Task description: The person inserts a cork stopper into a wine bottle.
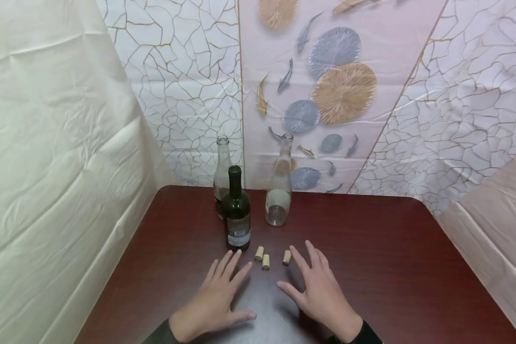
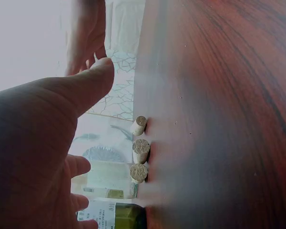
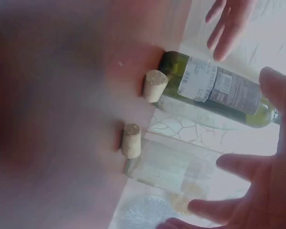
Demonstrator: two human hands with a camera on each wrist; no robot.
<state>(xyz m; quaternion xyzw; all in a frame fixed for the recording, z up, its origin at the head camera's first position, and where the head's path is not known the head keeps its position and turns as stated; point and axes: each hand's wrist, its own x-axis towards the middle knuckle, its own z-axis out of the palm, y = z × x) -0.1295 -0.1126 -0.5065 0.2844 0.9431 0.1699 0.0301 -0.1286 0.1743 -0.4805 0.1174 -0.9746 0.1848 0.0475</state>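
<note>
My left hand (image 1: pixel 218 298) is held over the table with its fingers spread and holds nothing. Just beyond its fingertips stands a dark green wine bottle (image 1: pixel 236 210) with a label. My right hand (image 1: pixel 320 289) is likewise spread, holding nothing, its index fingertip close to a cork (image 1: pixel 286 257). Two more corks, one farther back (image 1: pixel 259 253) and one nearer (image 1: pixel 265 262), stand close together between the hands. In the left wrist view all three corks, including the nearest one (image 2: pixel 138 172), are upright on the tabletop.
A clear glass bottle (image 1: pixel 278 191) stands upright behind the corks. Another clear bottle (image 1: pixel 222 162) is partly hidden behind the green one. The dark red wooden table (image 1: pixel 370 239) ends at a patterned backdrop (image 1: pixel 180 86), with pale cloth (image 1: pixel 60 143) hanging at the left.
</note>
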